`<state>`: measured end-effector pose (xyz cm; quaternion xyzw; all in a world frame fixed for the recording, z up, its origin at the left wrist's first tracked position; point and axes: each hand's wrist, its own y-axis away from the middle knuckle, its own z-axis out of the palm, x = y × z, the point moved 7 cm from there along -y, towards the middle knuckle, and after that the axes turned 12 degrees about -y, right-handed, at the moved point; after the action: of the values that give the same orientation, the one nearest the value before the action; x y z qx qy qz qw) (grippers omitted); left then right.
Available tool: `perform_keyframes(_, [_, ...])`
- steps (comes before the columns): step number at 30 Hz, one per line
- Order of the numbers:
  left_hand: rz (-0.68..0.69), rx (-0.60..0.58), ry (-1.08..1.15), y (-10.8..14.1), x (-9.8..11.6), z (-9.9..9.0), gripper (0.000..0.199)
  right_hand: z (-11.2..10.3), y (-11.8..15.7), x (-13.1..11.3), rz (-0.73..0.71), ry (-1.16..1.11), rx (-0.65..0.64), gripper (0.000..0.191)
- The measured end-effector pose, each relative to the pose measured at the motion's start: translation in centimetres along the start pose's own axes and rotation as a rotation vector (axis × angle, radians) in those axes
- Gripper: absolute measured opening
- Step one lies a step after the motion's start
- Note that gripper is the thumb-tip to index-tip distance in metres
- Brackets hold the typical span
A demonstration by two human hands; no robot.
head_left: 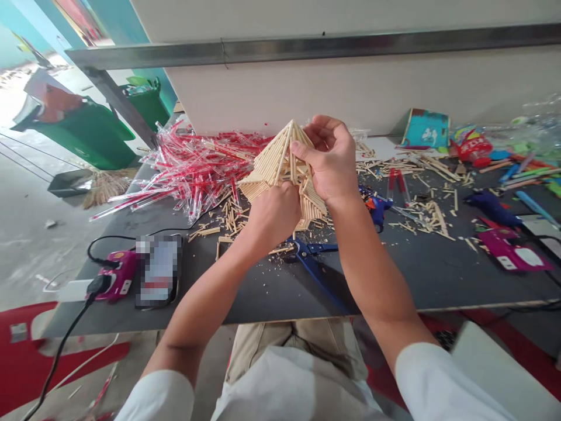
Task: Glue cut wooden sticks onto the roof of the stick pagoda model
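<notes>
A small pointed model of pale thin sticks (272, 156), layered like a roof, is held up above the dark table. My right hand (331, 158) grips its right side near the peak, thumb on the sloping sticks and other fingers behind. At the model's lower front is my left hand (278, 213), closed with its knuckles up; its fingertips are hidden against the sticks, so what they pinch cannot be made out. Blue-handled cutters (313, 260) lie on the table below my hands, among stick scraps.
Red-and-clear plastic wrappers (197, 164) are heaped at the left back. A phone (158, 272) and a magenta power strip (119, 275) lie front left. On the right are loose sticks (433, 219), a blue glue gun (493, 207) and another magenta strip (512, 248).
</notes>
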<state>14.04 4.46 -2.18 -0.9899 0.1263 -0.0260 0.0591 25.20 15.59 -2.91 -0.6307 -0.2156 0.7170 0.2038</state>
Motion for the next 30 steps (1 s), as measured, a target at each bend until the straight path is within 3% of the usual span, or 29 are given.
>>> perform_keyframes(12, [-0.027, 0.033, -0.075, -0.3, -0.1, 0.3, 0.042, 0.1, 0.0, 0.2, -0.013, 0.002, 0.017, 0.07])
perform_keyframes(18, [-0.142, 0.044, -0.091, 0.6, 0.4, 0.3, 0.042, 0.3, 0.1, -0.1, 0.011, -0.049, 0.03, 0.064])
perform_keyframes(24, [-0.178, 0.109, 0.061, 1.6, 0.8, 1.0, 0.031, 0.4, 0.2, -0.4, 0.042, -0.102, 0.065, 0.06])
perform_keyframes(30, [-0.32, 0.128, 0.056, 1.4, 1.3, 1.4, 0.031, 0.5, 0.2, -0.4, 0.054, -0.114, 0.074, 0.07])
